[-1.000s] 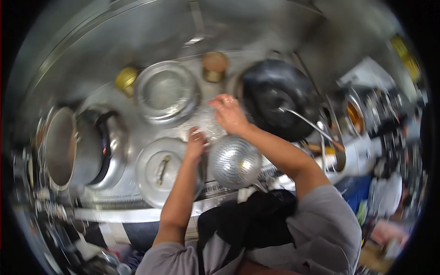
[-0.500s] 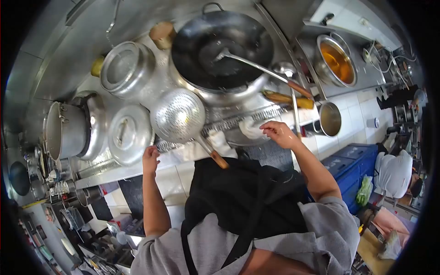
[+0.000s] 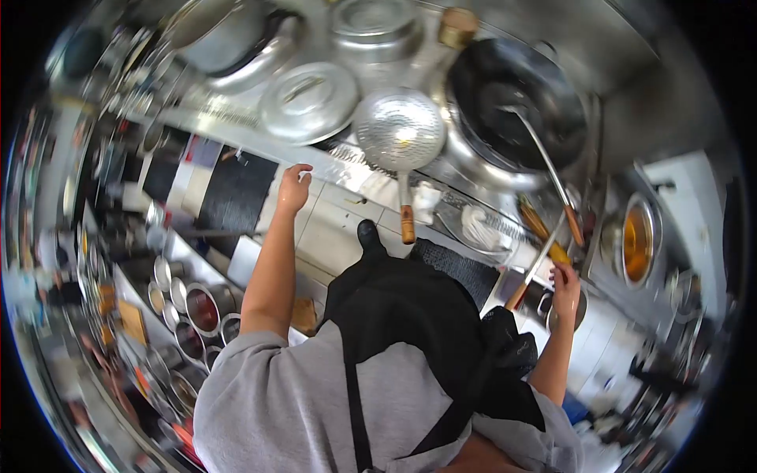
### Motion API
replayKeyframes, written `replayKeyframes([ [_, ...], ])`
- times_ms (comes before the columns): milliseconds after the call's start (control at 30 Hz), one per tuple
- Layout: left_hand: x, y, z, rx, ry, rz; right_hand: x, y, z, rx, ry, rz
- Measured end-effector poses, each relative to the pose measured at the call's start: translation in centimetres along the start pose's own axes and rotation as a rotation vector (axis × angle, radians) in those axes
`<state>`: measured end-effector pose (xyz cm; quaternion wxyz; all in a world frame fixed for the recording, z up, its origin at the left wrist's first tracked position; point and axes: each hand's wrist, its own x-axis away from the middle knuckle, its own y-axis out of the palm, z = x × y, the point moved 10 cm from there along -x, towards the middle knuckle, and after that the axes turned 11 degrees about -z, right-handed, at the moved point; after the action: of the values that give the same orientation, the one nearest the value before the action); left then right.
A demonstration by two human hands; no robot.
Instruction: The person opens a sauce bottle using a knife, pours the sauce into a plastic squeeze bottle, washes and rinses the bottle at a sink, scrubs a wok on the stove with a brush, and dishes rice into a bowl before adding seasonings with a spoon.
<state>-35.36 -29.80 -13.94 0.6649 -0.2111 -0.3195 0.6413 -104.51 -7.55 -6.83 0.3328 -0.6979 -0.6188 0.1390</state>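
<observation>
A dark wok [image 3: 512, 110] sits on the steel stove, with a long-handled spatula [image 3: 544, 158] resting in it. Left of the wok lies a perforated strainer [image 3: 399, 128], its wooden handle sticking out past the stove's front edge. My left hand [image 3: 294, 189] hangs in the air below a round metal lid [image 3: 308, 103], fingers loosely curled and apart, holding nothing. At the right, my right hand [image 3: 565, 290] is near the handles of a ladle [image 3: 538, 262] and the spatula, its fingers apart and nothing visible in it.
White cloths [image 3: 481, 229] lie along the stove's front edge. A bowl of orange liquid [image 3: 637, 236] stands at the right. Several metal containers [image 3: 206, 307] fill a counter at the lower left. A large pot [image 3: 225, 39] is at the upper left. Black mats [image 3: 235, 193] cover parts of the floor.
The view has turned, so the stove appears higher and further right, and the containers at left show. My right hand has moved away from the white cloth towards the ladle's handle.
</observation>
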Motion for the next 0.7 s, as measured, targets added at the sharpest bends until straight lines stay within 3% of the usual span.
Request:
replayKeyframes([
  [67, 2.9, 0.2, -6.6, 0.091, -0.209, 0.001, -1.8, 0.8, -1.0, -0.018, 0.005, -0.048],
  [100, 4.2, 0.4, -10.1, 0.063, -0.18, 0.055, -2.8, 1.4, -2.0, 0.009, -0.017, -0.076],
  [200, 10.4, 1.3, -18.3, 0.159, -0.335, 0.132, -6.1, 4.5, -4.6, 0.031, -0.105, -0.218],
  [267, 14.2, 2.6, -23.0, 0.172, -0.54, 0.144, -7.5, 7.4, -8.4, 0.083, -0.226, -0.297],
  [333, 16.5, 4.3, -25.5, 0.373, -0.602, 0.183, -9.2, 10.7, -10.3, 0.212, -0.245, -0.439],
  [433, 17.3, 4.4, -25.7, 0.338, -0.612, 0.178, -12.5, 14.9, -10.0, 0.061, -0.203, -0.593],
  [467, 16.5, 5.3, -26.4, 0.349, -0.526, 0.218, -13.1, 16.2, -10.5, -0.001, -0.161, -0.642],
  [533, 15.4, 4.5, -23.7, 0.238, -0.515, 0.207, -13.3, 18.1, -14.6, 0.192, -0.333, -0.655],
  [600, 13.2, 7.1, -23.7, 0.441, -0.508, 0.127, -14.5, 19.8, -15.7, 0.267, -0.324, -0.726],
  [700, 11.0, 6.3, -19.4, 0.251, -0.378, 0.123, -16.7, 21.3, -18.2, 0.355, -0.35, -0.749],
])
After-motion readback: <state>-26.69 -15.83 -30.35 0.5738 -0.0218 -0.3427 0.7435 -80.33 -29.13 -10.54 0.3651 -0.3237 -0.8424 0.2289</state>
